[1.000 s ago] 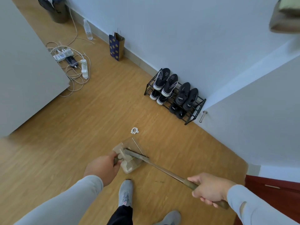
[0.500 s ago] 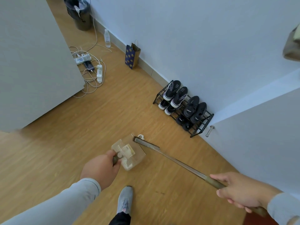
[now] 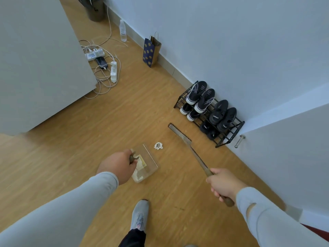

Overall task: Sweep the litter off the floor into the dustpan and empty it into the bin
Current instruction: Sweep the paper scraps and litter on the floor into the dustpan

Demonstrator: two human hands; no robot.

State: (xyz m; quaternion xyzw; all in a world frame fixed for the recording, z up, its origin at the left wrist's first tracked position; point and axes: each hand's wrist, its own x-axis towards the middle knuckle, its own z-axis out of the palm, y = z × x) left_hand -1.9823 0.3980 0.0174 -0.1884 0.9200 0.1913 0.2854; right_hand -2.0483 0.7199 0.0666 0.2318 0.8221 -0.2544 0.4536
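A clear plastic dustpan (image 3: 148,162) lies on the wooden floor, mouth towards the upper right, and my left hand (image 3: 118,166) grips its dark handle. A crumpled white scrap of litter (image 3: 158,146) lies on the floor just beyond the pan's lip. My right hand (image 3: 223,186) grips the long handle of a broom (image 3: 194,155). Its narrow head (image 3: 179,132) sits to the right of the litter, apart from it, near the shoe rack. A dark bin (image 3: 96,8) stands far off at the top by the wall.
A black shoe rack (image 3: 210,113) with dark trainers stands against the wall on the right. A blue dotted paper bag (image 3: 151,50), a water bottle (image 3: 123,31) and power strips with tangled cables (image 3: 105,68) lie further back. A grey panel (image 3: 35,59) fills the left. My shoe (image 3: 139,214) is below the dustpan.
The broom head has swung from the dustpan's mouth out to the right, past the litter. The white scrap now lies uncovered between pan and broom. The view has tilted up a little.
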